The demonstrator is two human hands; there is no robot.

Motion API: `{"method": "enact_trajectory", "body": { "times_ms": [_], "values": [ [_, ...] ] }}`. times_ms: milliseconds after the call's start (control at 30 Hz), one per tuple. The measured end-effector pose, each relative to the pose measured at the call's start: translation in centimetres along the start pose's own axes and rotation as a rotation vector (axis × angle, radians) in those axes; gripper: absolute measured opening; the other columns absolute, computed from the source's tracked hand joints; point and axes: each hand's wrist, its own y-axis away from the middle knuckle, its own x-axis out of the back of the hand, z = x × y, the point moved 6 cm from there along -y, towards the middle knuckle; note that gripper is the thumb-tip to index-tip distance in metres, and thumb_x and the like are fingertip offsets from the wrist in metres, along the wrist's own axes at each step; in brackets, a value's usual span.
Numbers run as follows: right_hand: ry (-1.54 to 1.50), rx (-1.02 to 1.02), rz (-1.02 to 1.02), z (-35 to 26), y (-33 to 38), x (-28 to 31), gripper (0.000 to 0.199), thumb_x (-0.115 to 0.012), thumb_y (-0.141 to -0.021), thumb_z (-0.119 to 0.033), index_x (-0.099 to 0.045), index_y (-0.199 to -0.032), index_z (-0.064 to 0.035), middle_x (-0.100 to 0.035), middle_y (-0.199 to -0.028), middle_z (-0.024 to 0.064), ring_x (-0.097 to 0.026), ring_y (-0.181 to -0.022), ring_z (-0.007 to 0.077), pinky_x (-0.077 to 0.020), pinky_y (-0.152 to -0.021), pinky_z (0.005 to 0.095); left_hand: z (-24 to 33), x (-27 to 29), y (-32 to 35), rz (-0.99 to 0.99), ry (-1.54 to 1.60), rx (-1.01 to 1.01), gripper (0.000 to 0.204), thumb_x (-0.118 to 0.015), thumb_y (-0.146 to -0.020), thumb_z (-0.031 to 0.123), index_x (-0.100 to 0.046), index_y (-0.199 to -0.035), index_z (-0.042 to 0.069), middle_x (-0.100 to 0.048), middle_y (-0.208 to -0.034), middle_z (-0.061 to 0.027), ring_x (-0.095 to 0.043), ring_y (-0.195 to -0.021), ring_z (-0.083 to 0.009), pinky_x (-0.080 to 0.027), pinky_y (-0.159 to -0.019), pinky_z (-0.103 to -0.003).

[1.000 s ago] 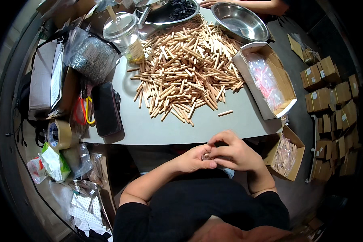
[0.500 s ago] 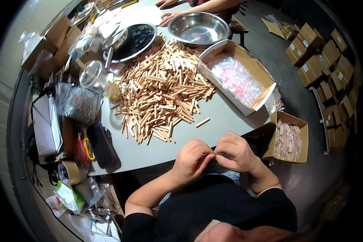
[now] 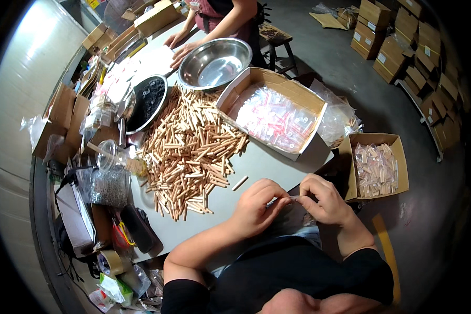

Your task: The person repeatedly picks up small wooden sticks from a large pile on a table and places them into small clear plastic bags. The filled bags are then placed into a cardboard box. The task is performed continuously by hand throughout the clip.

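Note:
My left hand (image 3: pixel 260 208) and my right hand (image 3: pixel 325 203) meet just off the table's front edge, both with thumb and fingers pinched. Stretched between them is a small clear plastic bag (image 3: pixel 294 199), partly hidden by the fingers; whether anything is inside I cannot tell. One loose wooden dowel (image 3: pixel 240 182) lies on the table near my left hand. Beyond it spreads a big heap of short wooden dowels (image 3: pixel 186 152). To the right of the heap, an open carton (image 3: pixel 307 143) holds many clear bags with red edges (image 3: pixel 277 115).
A cardboard box (image 3: pixel 401 172) of filled bags stands right of the table. A steel basin (image 3: pixel 240 62) and a bowl of black material (image 3: pixel 150 102) sit behind the dowels. A black case (image 3: pixel 138 230) and tape roll (image 3: pixel 112 261) lie left. Across the table are a co-worker's hands (image 3: pixel 182 49).
The view has swung, so the table and boxes appear shifted. My hands have moved slightly apart, and the clear bag now shows between them.

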Motion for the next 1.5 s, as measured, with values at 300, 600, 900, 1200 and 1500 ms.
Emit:
{"method": "enact_trajectory", "body": {
  "times_ms": [300, 600, 900, 1200, 1500],
  "values": [
    [0.068, 0.067, 0.167, 0.6, 1.0, 2.9, 0.009, -0.073, -0.08, -0.002, -0.065, -0.085, -0.0014, -0.058, -0.08, 0.0122, -0.059, -0.071, 0.0279, -0.048, -0.063, 0.034, -0.2, -2.1, -3.7, -0.097, -0.048, -0.02, 0.012, -0.07, -0.08, -0.003, -0.064, -0.089, 0.002, -0.064, -0.085, -0.0114, -0.063, -0.08, -0.0289, -0.05, -0.071, -0.035],
    [0.601, -0.536, 0.822, 7.1, 11.1, 16.0, 0.016, -0.075, -0.078, -0.006, -0.07, -0.092, 0.0008, -0.061, -0.076, 0.0089, -0.059, -0.069, 0.0192, -0.046, -0.062, 0.0306, -9.8, 3.4, -13.7, -0.319, -0.638, 0.072, 0.025, -0.073, -0.077, 0.016, -0.073, -0.099, 0.004, -0.071, -0.099, -0.0155, -0.066, -0.095, -0.0346, -0.052, -0.086, -0.042],
    [0.553, -0.413, 0.615, 7.1, 8.1, 11.6, 0.02, -0.077, -0.078, -0.01, -0.068, -0.093, 0.0009, -0.061, -0.084, 0.011, -0.059, -0.066, 0.0193, -0.0488, -0.056, 0.0304, -14.1, 1.5, -15.3, -0.384, -0.713, 0.109, 0.011, -0.07, -0.074, 0.012, -0.071, -0.083, 0.006, -0.069, -0.081, -0.0167, -0.067, -0.079, -0.0368, -0.054, -0.072, -0.045],
    [0.277, 0.061, 0.052, 3.2, -0.5, -2.0, 0.015, -0.075, -0.078, -0.008, -0.069, -0.09, -0.0017, -0.064, -0.084, 0.0129, -0.064, -0.078, 0.0318, -0.0524, -0.07, 0.0377, -10.1, 6.6, -12.6, -0.032, -0.441, -0.005, 0.019, -0.071, -0.085, 0.013, -0.074, -0.1, 0.003, -0.067, -0.083, -0.0177, -0.065, -0.077, -0.0333, -0.051, -0.069, -0.04],
    [0.344, 0.154, -0.019, 3.1, -6.1, -9.9, 0.02, -0.069, -0.08, -0.004, -0.067, -0.1, -0.0024, -0.061, -0.097, 0.0144, -0.063, -0.089, 0.0349, -0.0524, -0.079, 0.0435, -11.1, 7.8, -11.1, 0.177, -0.272, 0.157, 0.014, -0.073, -0.083, 0.009, -0.072, -0.093, -0.002, -0.067, -0.072, -0.0151, -0.064, -0.063, -0.0191, -0.05, -0.06, -0.031]
  ]
}}
